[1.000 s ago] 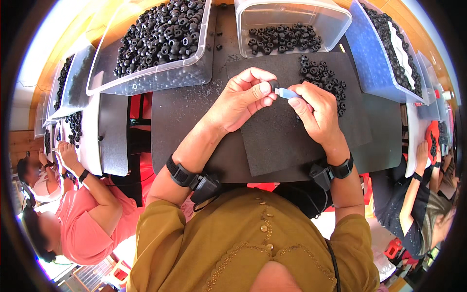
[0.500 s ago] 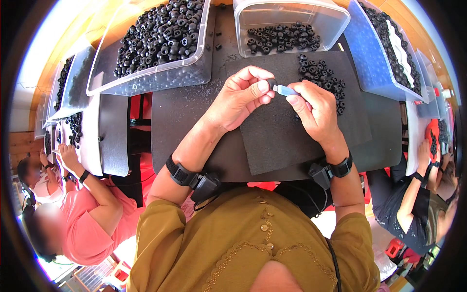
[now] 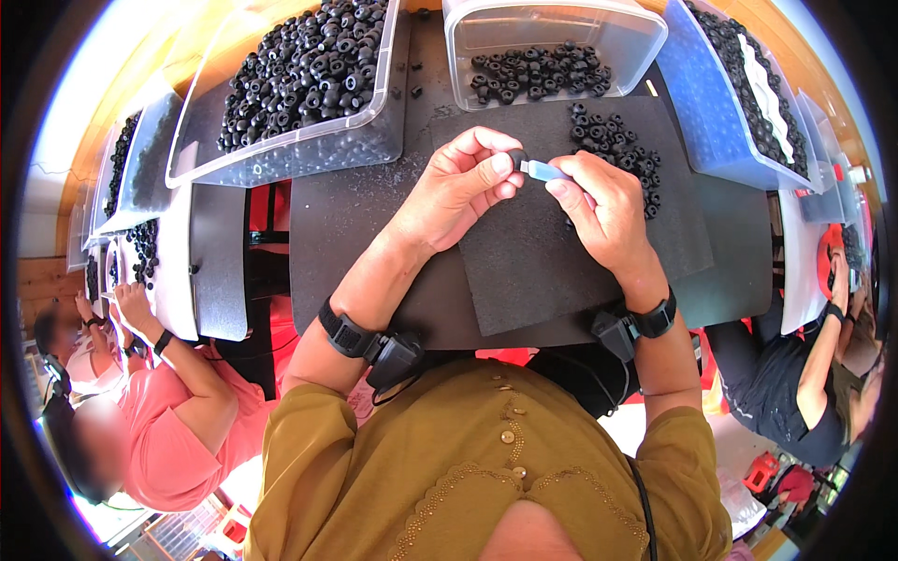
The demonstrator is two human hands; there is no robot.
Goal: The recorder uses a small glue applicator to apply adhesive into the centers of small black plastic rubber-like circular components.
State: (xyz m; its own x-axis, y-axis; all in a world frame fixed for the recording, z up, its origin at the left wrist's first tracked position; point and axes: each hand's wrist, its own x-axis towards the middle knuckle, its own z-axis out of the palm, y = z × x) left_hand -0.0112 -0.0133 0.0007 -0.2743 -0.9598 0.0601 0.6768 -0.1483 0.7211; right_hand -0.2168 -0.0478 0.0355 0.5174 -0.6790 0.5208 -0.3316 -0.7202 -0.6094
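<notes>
Between the thumb and fingers of my left hand is a small round black part, closed in a pinch. My right hand grips a small tool with a light blue handle. The tool's narrow tip meets the black part or lies right at its side; I cannot tell whether it goes in. Both hands are held over a dark square mat. Beyond my right hand, a pile of similar black parts lies on the mat.
A large clear bin heaped with black parts stands at the far left. Another clear bin, at the back, holds fewer. A bluish bin of black parts is at the right. Other people sit at tables on both sides.
My hands keep nearly the same place, with the tool still at the black part. At the right, the co-worker in dark clothing has shifted their arms and body.
</notes>
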